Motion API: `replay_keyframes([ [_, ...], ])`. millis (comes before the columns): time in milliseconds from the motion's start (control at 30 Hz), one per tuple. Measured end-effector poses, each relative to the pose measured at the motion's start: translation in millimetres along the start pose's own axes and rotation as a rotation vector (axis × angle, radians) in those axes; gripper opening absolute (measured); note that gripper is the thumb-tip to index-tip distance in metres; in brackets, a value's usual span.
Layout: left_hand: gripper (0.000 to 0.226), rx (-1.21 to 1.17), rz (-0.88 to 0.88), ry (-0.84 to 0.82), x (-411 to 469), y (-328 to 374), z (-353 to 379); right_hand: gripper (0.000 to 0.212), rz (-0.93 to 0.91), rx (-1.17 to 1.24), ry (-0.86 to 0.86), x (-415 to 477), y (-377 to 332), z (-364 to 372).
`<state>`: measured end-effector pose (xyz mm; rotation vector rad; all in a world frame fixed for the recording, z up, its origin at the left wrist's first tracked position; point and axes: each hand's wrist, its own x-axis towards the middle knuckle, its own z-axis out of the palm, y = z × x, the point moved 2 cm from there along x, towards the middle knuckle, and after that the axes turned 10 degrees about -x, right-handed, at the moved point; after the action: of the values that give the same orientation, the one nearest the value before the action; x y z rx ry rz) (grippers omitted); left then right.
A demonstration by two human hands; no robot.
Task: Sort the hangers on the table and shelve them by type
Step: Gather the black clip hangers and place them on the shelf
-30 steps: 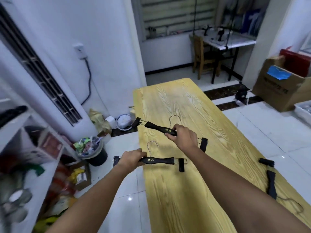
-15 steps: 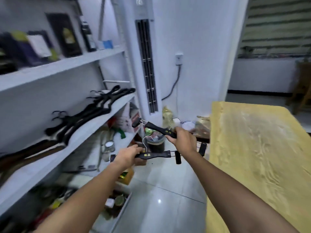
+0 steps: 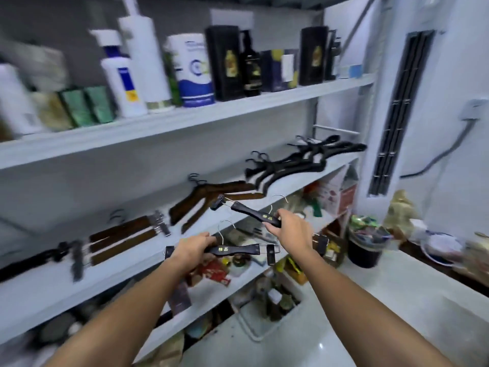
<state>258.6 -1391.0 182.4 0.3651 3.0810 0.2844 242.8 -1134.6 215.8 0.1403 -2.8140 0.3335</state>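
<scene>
My left hand (image 3: pixel 191 248) grips a black clip hanger (image 3: pixel 239 249) with gold lettering, held level in front of the middle shelf (image 3: pixel 127 263). My right hand (image 3: pixel 289 227) grips a second black clip hanger (image 3: pixel 248 210), tilted up to the left. On the middle shelf lie sorted groups: black clip hangers (image 3: pixel 66 254) at far left, brown clip hangers (image 3: pixel 124 234), brown wooden coat hangers (image 3: pixel 209 197), and black coat hangers (image 3: pixel 296 162) at the right end.
The upper shelf (image 3: pixel 185 120) carries bottles and dark boxes. Lower shelves hold cluttered packets and jars. A white bin (image 3: pixel 267 311) sits on the floor below my arms, a black rubbish bucket (image 3: pixel 366 243) to the right, and a tall white air conditioner (image 3: pixel 402 112) beyond.
The view has swung left from the wooden table to face the shelves. Both hands still hold their clip hangers, now close to the middle shelf.
</scene>
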Motion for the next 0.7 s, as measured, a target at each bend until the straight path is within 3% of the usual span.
replay_keyframes([
  [267,0.026,0.009,-0.308,0.063,-124,-138,-15,0.039,-0.283,0.071,-0.075,-6,-173,43],
  [533,0.032,-0.015,-0.614,0.092,-241,-220,-20,0.041,-0.611,0.099,-0.096,-27,-321,67],
  [700,0.031,-0.016,-0.758,0.123,-299,-257,-20,0.041,-0.712,0.166,-0.168,-41,-390,86],
])
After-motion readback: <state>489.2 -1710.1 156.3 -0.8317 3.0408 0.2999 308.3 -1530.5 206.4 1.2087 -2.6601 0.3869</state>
